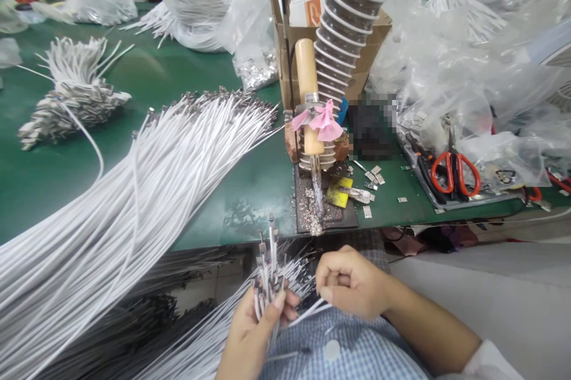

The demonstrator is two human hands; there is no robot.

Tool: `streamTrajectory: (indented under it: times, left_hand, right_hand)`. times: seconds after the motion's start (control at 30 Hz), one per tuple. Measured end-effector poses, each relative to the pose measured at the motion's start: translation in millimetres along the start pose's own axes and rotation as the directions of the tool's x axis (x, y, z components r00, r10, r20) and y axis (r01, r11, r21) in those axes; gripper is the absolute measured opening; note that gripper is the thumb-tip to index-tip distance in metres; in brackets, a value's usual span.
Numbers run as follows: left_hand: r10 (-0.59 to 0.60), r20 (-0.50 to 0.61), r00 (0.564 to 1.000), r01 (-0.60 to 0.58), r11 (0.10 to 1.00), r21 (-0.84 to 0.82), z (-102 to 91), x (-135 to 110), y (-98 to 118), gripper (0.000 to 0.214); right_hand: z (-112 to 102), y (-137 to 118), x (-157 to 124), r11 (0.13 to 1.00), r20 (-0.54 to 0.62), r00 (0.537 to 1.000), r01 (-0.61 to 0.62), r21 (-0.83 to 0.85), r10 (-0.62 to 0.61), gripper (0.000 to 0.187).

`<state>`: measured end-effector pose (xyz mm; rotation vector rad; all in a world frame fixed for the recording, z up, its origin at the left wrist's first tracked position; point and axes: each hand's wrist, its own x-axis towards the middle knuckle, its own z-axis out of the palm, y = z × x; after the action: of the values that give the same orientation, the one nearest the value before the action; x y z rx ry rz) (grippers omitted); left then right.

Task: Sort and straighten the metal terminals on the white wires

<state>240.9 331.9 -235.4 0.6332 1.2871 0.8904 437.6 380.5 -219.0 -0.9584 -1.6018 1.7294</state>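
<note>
My left hand (259, 323) is closed around a small bunch of white cables (269, 261). Their ends, with small metal connectors, point upward past the thumb at uneven heights. To its right, my right hand (350, 282) is closed, thumb pressed against curled fingers. White cable strands (312, 310) run from the left hand to just below the right fingertips; whether they are gripped is hidden. Behind both hands, more thin white cables with dark ends lie across my lap, over a blue checked garment (343, 344).
A large bundle of white cables (147, 178) covers the left of the green table (200, 68). Ahead, a wooden-handled soldering iron (307, 94) points down beside a ribbed hose (348, 23) and yellow sponge (339, 192). Red-handled cutters (455, 175) lie in a tray at right.
</note>
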Motion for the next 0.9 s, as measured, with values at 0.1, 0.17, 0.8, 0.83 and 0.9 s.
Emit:
streamTrajectory:
  times: [0.1,0.17,0.8,0.83,0.9]
  left_hand:
    - [0.028,0.055,0.998,-0.033,0.996,0.087,-1.9,0,0,0.024]
    - [0.048,0.088,0.995,-0.06,0.989,0.138,-2.9,-1,0,0.028]
    - [0.066,-0.009,0.998,-0.066,0.996,0.058,-6.1,5,-11,0.02]
    - [0.067,-0.013,0.998,-0.066,0.996,0.057,-6.8,5,-11,0.021]
    - [0.075,-0.017,0.997,-0.074,0.995,0.069,-7.8,5,-12,0.022]
  right_hand:
    - [1,0,7,0.99,-0.168,0.985,0.021,-0.141,-0.044,0.017]
    - [3,1,12,0.979,-0.25,0.966,0.014,-0.202,-0.066,0.008]
    - [24,1,19,0.979,-0.12,0.989,0.061,-0.196,-0.086,0.01]
    - [24,1,19,0.978,-0.121,0.989,0.061,-0.198,-0.086,0.01]
    - [24,2,19,0.976,-0.118,0.989,0.058,-0.208,-0.084,0.009]
